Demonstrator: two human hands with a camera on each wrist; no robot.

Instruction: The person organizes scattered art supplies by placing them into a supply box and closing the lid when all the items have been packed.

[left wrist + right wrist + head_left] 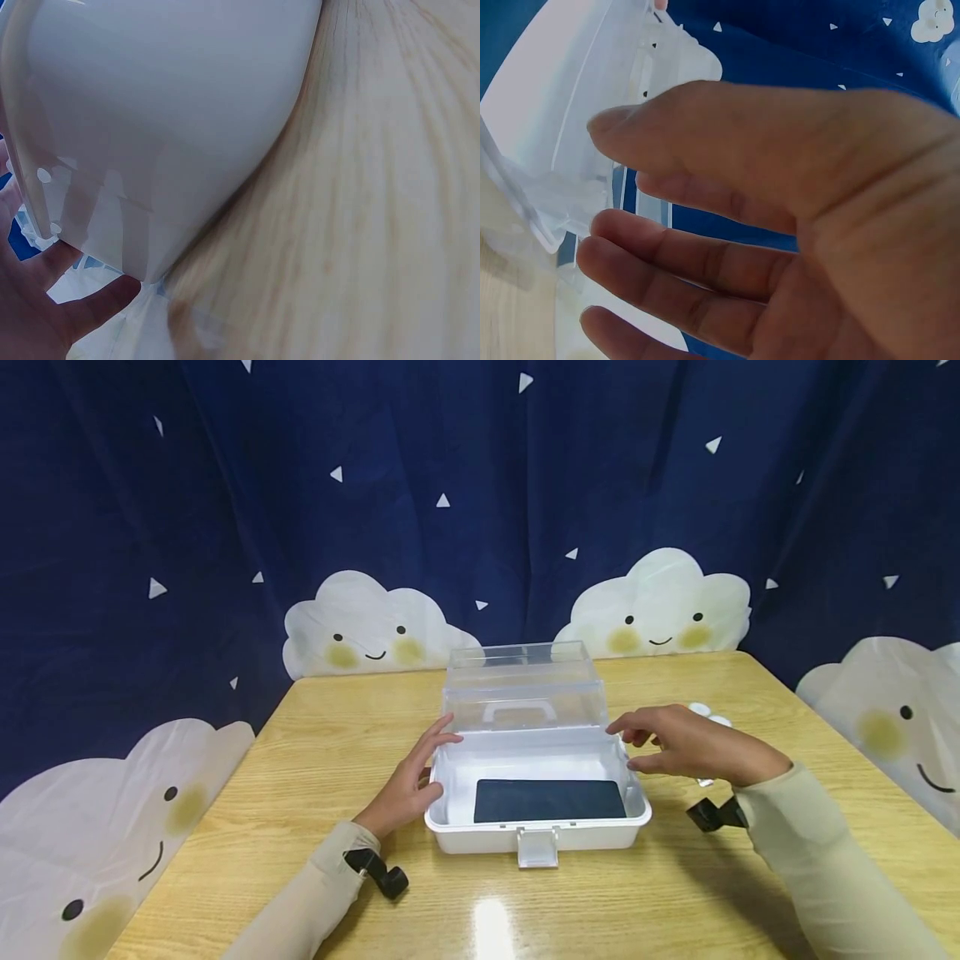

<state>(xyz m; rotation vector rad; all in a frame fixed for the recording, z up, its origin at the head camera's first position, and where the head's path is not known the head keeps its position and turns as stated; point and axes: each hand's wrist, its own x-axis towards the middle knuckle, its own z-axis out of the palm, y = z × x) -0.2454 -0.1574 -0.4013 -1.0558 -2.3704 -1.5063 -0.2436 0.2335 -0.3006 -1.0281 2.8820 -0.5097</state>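
A white plastic storage box [538,837] sits on the table with its clear lid [525,670] raised at the back. A pale handle [519,710] shows through the lid, and a clear latch [537,848] hangs at the front. Inside lies a flat dark rectangle [550,801]. At the box's left end is my left hand [408,785], fingers stretched along the rim; in the left wrist view its fingertips [120,289] are right at the box's corner. My right hand [678,747] hovers by the right end, fingers loosely bent, thumb and fingers apart with nothing between them.
Several small white round things [700,709] lie behind my right hand, partly hidden by it. The wooden table [360,718] ends at a dark blue curtain [480,485] with cloud prints. A black wrist mount [378,872] sticks out from each sleeve.
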